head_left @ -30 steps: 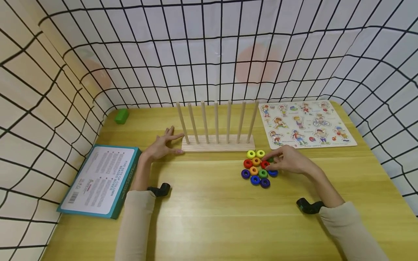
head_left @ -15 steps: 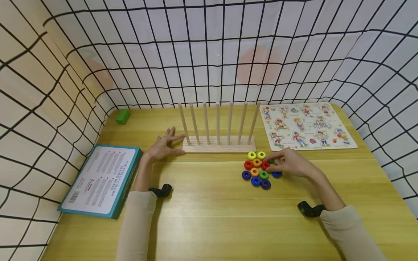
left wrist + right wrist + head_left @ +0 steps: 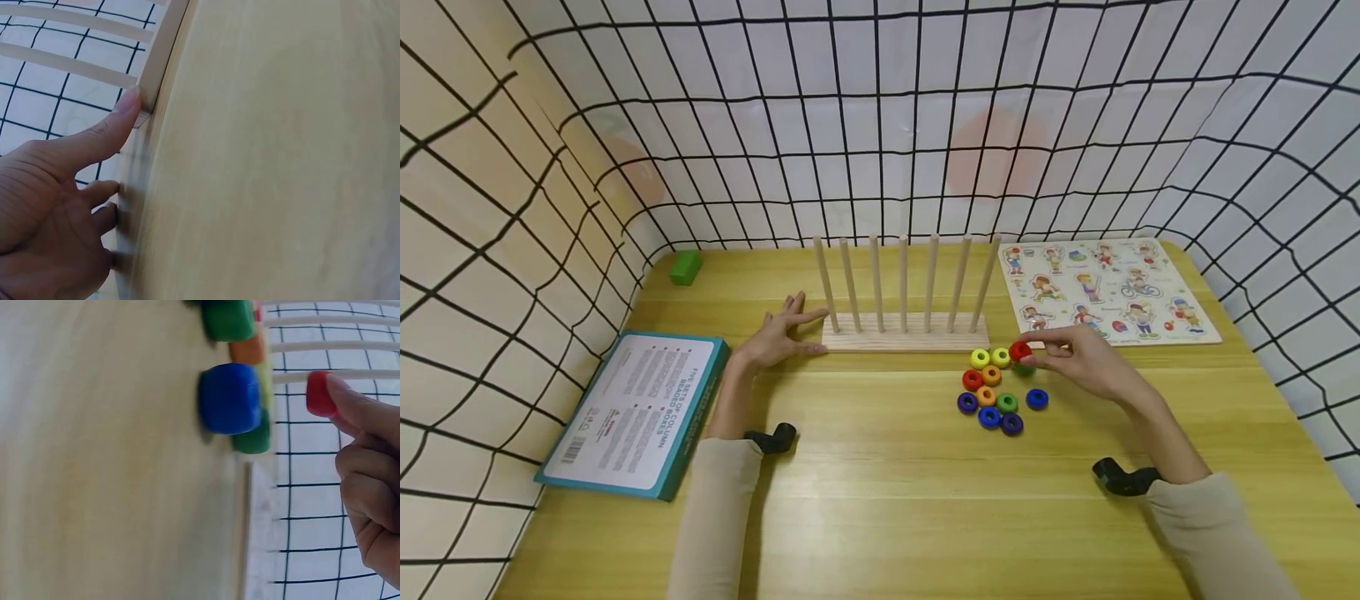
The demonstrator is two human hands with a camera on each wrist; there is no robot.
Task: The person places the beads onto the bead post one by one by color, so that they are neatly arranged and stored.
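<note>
Plain beige left sleeve (image 3: 718, 508); matching right sleeve (image 3: 1213, 529); black, elbow-shaped left wrist camera (image 3: 772, 439); black right wrist camera (image 3: 1123, 477), bent alike.

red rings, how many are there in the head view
2: one red ring pinched by the right hand, and a second red ring on the table, left of an orange ring.

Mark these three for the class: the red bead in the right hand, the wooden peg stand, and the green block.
Red bead (image 3: 320, 394), right wrist view, on its curved side.
Wooden peg stand (image 3: 916, 340), head view, on its flat base.
Green block (image 3: 685, 268), head view, on its middle.
</note>
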